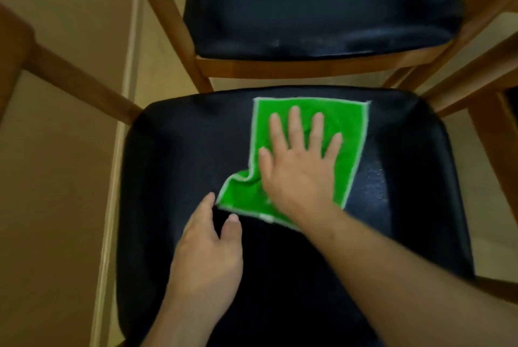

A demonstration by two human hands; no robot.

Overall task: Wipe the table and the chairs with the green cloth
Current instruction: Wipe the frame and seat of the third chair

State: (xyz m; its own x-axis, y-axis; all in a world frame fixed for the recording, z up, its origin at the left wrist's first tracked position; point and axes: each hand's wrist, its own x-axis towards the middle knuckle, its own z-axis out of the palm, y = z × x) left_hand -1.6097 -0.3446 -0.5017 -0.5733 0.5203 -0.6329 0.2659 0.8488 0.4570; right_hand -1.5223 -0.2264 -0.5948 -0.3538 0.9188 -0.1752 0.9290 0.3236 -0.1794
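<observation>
The near chair fills the lower part of the view, its dark padded seat set in a brown wooden frame, and everything else is placed against that seat. To the seat's left runs the pale floor with a light strip along it. Over the seat's near left part hangs the left hand, fingers loose and a little apart, gripping nothing; one fingertip reaches just beside the near left corner of the green cloth, though whether it touches cannot be told. The cloth, edged in white, lies spread on the far middle of the seat, its near left corner rumpled. The right hand lies flat on top of the cloth, fingers straight and spread, pressing it down onto the seat. Beyond the seat's far edge stands a second chair of the same kind, with a worn dark seat.
</observation>
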